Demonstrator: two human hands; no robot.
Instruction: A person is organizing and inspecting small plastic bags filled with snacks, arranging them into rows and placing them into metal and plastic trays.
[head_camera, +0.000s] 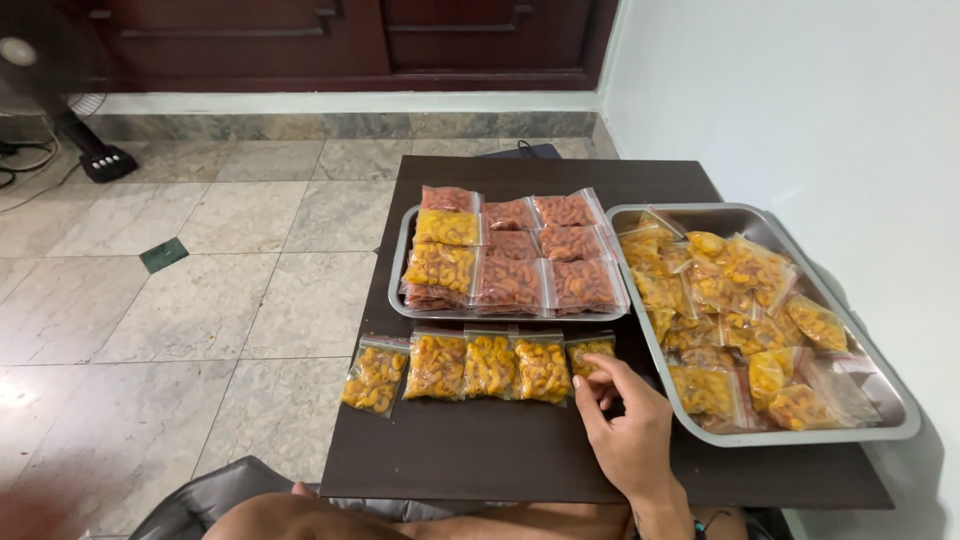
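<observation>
Along the front of the dark desk, reading from your left, five small clear bags of yellow snack pieces lie in a row. The leftmost bag hangs partly over the desk's left edge and is tilted. The next three bags sit side by side, touching, their long sides running away from you. The fifth bag ends the row at the right, and this is the one your hand meets.

Behind the row sits a flat metal tray packed with bags, two yellow ones at its left end, reddish-brown ones over the rest. To the right of it a deeper steel pan holds a loose heap of yellow bags, lying at all angles.

Your right hand comes in from the lower right, between the row and the pan. Its fingers are loosely spread, not clamped on anything; the fingertips rest at the near edge of the fifth bag, so that bag lies just ahead and slightly left of the hand. The pan's near left wall is just beside your wrist on the right.

Your left hand does not show; only a bare knee appears at the bottom edge. So the right hand is the one nearer both the row's end and the heap.
</observation>
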